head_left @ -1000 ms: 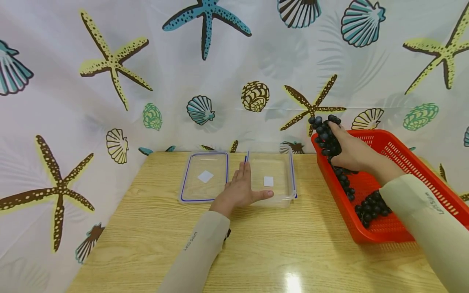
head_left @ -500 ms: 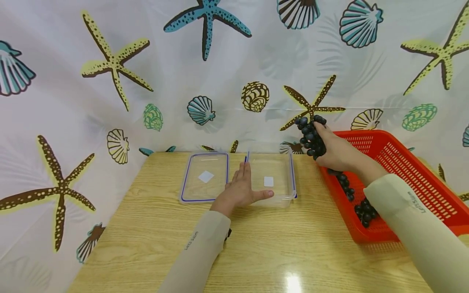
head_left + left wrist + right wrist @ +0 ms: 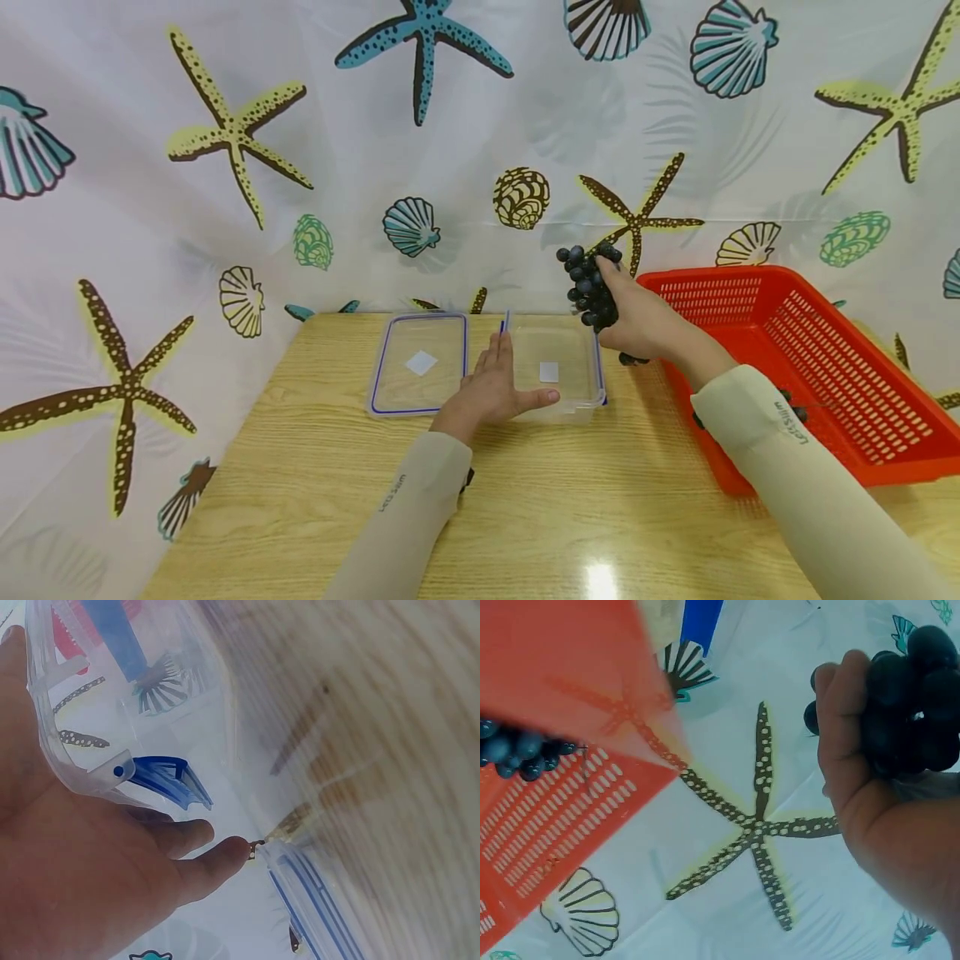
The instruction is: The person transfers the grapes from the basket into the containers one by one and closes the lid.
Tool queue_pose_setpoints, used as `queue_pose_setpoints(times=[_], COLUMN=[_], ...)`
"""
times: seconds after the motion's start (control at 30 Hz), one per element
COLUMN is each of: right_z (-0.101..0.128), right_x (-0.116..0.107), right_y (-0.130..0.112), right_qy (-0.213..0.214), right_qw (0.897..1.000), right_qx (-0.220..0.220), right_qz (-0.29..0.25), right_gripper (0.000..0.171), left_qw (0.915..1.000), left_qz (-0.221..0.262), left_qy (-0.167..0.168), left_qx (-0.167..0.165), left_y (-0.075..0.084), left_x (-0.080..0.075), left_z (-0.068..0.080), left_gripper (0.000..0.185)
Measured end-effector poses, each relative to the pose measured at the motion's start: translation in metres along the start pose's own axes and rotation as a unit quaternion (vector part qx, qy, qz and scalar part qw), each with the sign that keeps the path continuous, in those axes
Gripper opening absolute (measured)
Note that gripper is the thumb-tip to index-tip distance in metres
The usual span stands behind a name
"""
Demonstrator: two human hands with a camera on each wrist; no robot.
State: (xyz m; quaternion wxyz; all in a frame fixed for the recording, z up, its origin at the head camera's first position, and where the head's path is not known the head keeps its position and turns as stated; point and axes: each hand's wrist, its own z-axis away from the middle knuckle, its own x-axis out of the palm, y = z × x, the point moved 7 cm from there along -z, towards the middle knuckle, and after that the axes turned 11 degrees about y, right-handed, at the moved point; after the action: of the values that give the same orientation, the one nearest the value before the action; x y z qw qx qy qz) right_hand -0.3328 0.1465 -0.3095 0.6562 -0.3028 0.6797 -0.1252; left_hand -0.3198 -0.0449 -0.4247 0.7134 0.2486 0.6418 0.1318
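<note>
Near the box point(image 3: 573, 350), the right hand point(image 3: 641, 321) grips grapes point(image 3: 588, 287), seemingly mid-transfer and next needing gentle lowering inside, while the left hand point(image 3: 491, 393), fingers straight, touches the box.

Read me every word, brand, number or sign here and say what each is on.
"Lets…" on the left sleeve, ending too small to read.
"Lets…" on the right sleeve, ending likewise unclear.
No readable writing on the white squares of the lid and clear box.
</note>
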Motion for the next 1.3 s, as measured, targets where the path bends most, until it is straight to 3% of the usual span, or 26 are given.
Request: queue_pose_setpoints(times=[0.23, 0.43, 0.77, 1.07, 1.3], right_z=[-0.005, -0.007, -0.015, -0.028, -0.031], right_x=[0.015, 0.039, 0.072, 0.092, 0.120], right_y=[-0.015, -0.020, -0.013, -0.007, 0.000], right_qy=[0.009, -0.022, -0.044, -0.017, -0.086], right_qw=[1.000, 1.000, 0.999, 0.996, 0.978], right_qx=[-0.014, 0.000, 0.013, 0.053, 0.096], right_qz=[0.015, 0.005, -0.003, -0.073, -0.165], right_gripper=[0.109, 0.112, 0.111, 0.109, 0.102], left_qw=[1.0000, 1.0000, 1.0000, 1.0000, 1.0000], left_qz=[0.000, 0.001, 0.002, -0.008, 0.004], left_qy=[0.001, 0.001, -0.002, -0.001, 0.000], left_qx=[0.000, 0.002, -0.001, -0.001, 0.002], left_y=[0.000, 0.000, 0.000, -0.002, -0.002], left_x=[0.000, 0.000, 0.001, 0.001, 0.000], left_z=[-0.001, -0.001, -0.001, -0.002, -0.001], left_gripper=[0.121, 0.121, 0.123, 0.123, 0.123])
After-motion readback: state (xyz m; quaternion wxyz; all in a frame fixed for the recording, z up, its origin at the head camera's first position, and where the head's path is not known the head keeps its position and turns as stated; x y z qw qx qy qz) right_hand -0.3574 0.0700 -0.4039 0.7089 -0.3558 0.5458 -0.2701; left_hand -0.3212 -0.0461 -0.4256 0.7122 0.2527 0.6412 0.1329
